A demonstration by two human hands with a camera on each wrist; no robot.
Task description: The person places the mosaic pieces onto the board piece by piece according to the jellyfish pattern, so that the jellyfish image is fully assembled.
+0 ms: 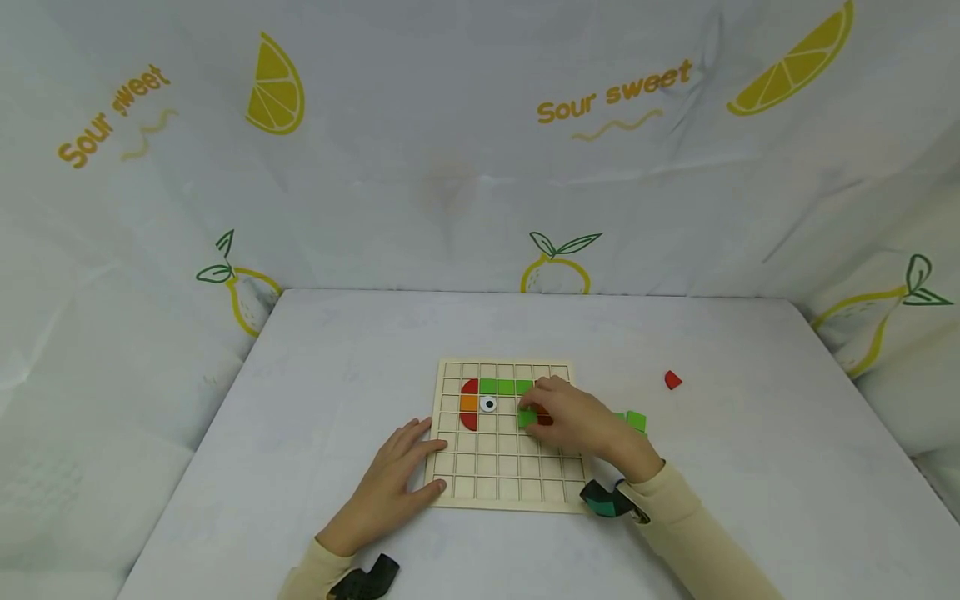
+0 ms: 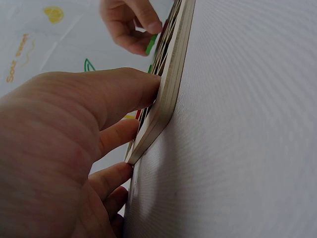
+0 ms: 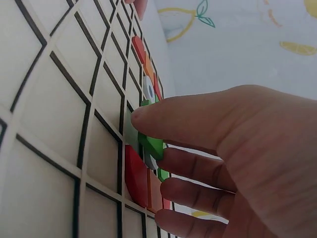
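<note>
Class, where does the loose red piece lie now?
In the head view, the loose red piece lies on the white table, right of the gridded board, beyond the loose green pieces near the right hand.

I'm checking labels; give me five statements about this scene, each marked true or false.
1. The right hand pinches a green square. True.
2. The left hand also pinches a square. False: the left hand touches the board.
3. In the head view, an eye tile lies right of the orange square. True.
4. Every green square is on the board. False: a loose green square lies on the table.
5. A loose red piece lies on the table. True.
</note>
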